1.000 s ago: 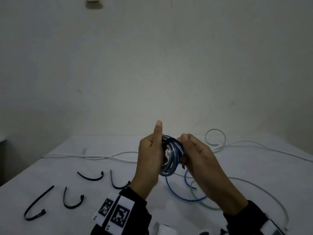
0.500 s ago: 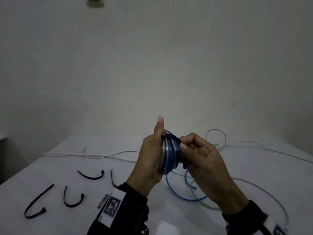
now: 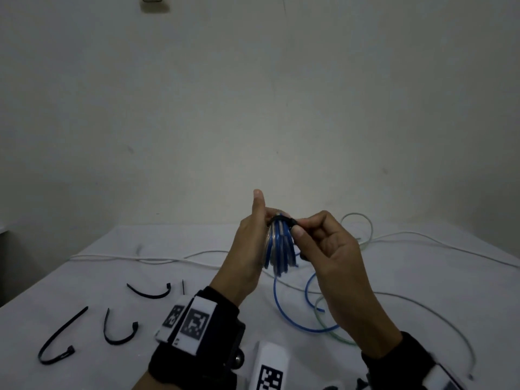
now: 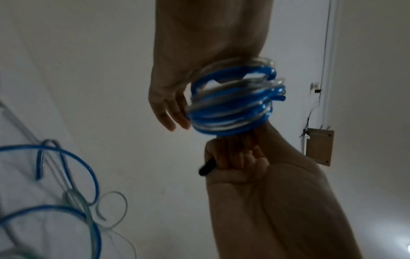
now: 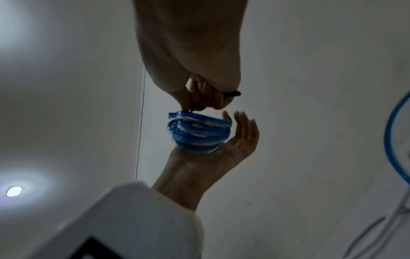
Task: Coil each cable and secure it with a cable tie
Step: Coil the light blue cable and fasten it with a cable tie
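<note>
The black cable tie (image 3: pixel 282 220), which half a second ago sat lower against the side of the blue-and-clear cable coil (image 3: pixel 280 249), now arches over the coil's top, and the right hand (image 3: pixel 329 249) has risen with it, thumb and forefinger pinching the tie at the coil's 1 o'clock edge while its tail pokes out below the curled fingers in the left wrist view. The left hand (image 3: pixel 250 249) cradles the coil against its palm with fingers nearly straight and thumb pointing to 12 o'clock, a relaxed supporting grip, not a clench. The coil is held in the air above the middle of the worktop (image 3: pixel 422 277). The tie looks wrapped round the bundle; whether its tail is through the head cannot be told, so cinching probably remains. Three spare cable ties (image 3: pixel 119 330) lie at 8 o'clock, and loose blue, green and white cables (image 3: pixel 292 323) await coiling.
</note>
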